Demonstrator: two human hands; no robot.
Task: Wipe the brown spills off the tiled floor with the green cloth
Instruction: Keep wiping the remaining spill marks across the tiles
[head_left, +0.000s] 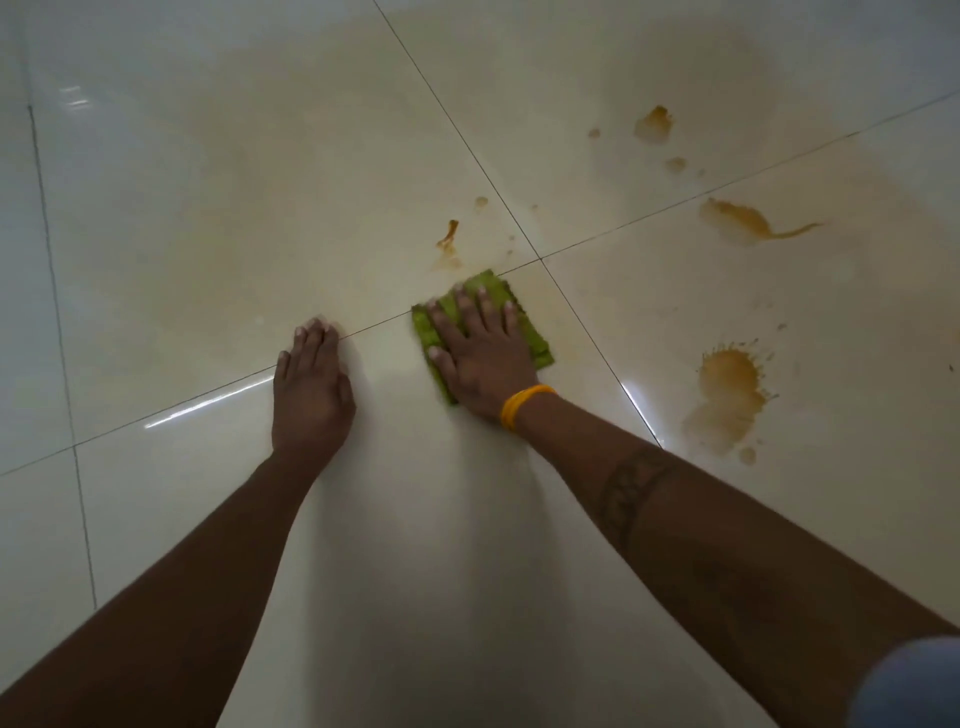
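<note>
a: what does the head view give you?

b: i see a glossy cream tiled floor (208, 218) with dark grout lines crossing near the middle. the right hand (480, 358) lies flat on the green cloth (535, 340), fingers straight and spread, palm pressing down. so that grip is apart, not curled round the cloth, just pressing it to the floor. the cloth is folded into a rough square and sits just below and left of the point where the grout lines cross, lying over one of them.

a: and the other hand?

b: the left hand (311, 387) rests flat on the bare tile just left of the cloth, apart from it, fingers straight and close together, holding nothing. its fingertips reach the same grout line.

a: where are the spills?

b: a small brown streak (448, 241) sits just beyond the cloth's far edge. a round brown splat (727, 389) lies well to the right of the cloth. further off there is a long smear with a tail (745, 221), and a smaller blot (653, 123) with droplets near it.

a: anything else?

b: a yellow band (522, 405) on the right wrist, a dark tattoo band (628, 486) on that forearm, and a blurred grey-blue shape (909, 686) at the lower right corner that i can't identify.
</note>
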